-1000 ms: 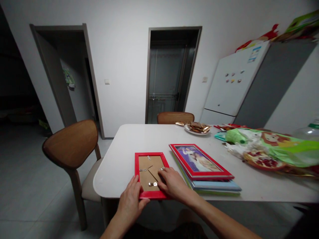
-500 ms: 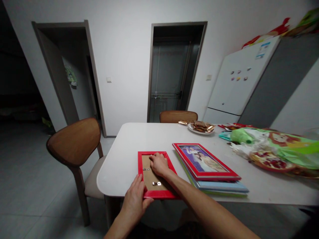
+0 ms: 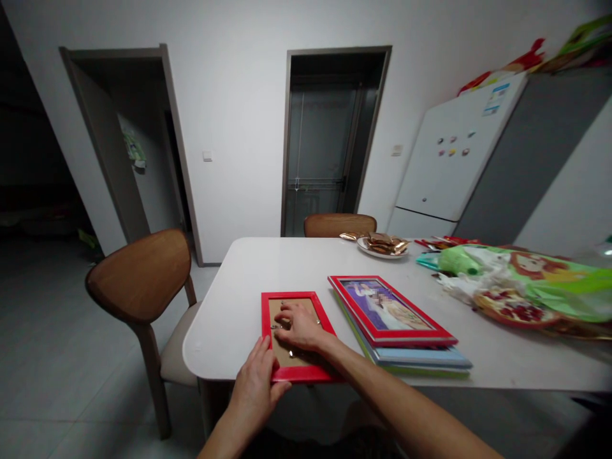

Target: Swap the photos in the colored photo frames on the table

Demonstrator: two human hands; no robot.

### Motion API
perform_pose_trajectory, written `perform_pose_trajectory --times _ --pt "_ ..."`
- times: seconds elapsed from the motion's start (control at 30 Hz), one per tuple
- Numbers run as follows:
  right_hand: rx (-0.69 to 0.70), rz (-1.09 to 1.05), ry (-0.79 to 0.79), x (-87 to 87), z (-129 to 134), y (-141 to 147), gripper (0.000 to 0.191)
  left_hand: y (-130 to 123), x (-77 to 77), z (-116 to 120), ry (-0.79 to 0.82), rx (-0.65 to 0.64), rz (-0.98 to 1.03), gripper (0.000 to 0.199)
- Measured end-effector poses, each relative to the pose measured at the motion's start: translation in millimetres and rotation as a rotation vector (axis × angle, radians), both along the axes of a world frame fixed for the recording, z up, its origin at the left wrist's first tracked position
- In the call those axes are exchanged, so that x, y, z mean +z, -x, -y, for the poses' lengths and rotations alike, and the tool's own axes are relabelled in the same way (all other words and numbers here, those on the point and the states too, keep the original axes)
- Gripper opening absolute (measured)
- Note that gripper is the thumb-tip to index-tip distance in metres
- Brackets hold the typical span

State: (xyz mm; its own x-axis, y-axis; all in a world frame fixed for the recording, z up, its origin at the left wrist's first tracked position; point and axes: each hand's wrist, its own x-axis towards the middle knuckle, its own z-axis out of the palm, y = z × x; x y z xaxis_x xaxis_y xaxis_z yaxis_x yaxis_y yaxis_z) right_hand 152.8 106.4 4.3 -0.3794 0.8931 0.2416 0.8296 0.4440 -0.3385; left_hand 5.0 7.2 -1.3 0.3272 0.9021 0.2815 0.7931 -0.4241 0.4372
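A red picture frame [image 3: 301,373] lies face down at the table's front edge, its brown backing board [image 3: 306,305] and small metal clips showing. My left hand [image 3: 254,379] grips the frame's lower left corner, thumb along the near edge and fingers on the left side. Over the middle of the backing is my right hand [image 3: 302,326], its fingers bent and touching the board near a metal clip; whether it pinches anything is hidden. To the right, a red-framed photo [image 3: 387,306] rests on top of a stack of blue and green frames [image 3: 423,358].
The white table [image 3: 268,261] also bears a plate of gold-wrapped packets [image 3: 382,245], a green bag [image 3: 554,284] and a dish with red seeds [image 3: 514,309]. Wooden chairs stand at the left [image 3: 143,280] and far side [image 3: 340,223]. A fridge [image 3: 444,153] is behind.
My right hand has moved from the top of the backing slightly down and left, toward its middle. My left hand keeps its hold on the frame's corner. The view has shifted slightly.
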Motion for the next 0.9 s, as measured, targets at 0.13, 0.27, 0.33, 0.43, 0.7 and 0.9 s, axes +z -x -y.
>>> perform_pose_trajectory --times 0.13,0.27,0.33,0.43,0.7,0.9 --pt "-0.011 -0.036 -0.002 1.1 6.2 5.9 0.025 0.8 -4.9 -2.0 -0.026 -0.002 0.000 0.019" --pt "-0.142 -0.004 -0.011 1.8 5.2 17.5 0.019 0.8 -7.2 -4.2 -0.054 -0.008 -0.021 0.021" --pt "-0.191 -0.003 -0.017 3.8 4.6 20.3 0.020 1.0 -6.6 -4.6 -0.067 -0.015 -0.034 0.019" --pt "-0.194 -0.018 -0.013 11.1 8.6 12.5 0.025 1.9 -5.2 -4.7 -0.077 -0.024 -0.036 0.015" --pt "-0.169 0.110 0.069 19.1 47.4 -38.5 0.039 3.0 -6.6 -5.2 -0.052 -0.021 -0.030 0.010" --pt "-0.211 0.003 0.054 35.6 46.3 -40.1 0.039 3.9 -5.6 -8.4 -0.002 -0.006 0.011 0.027"
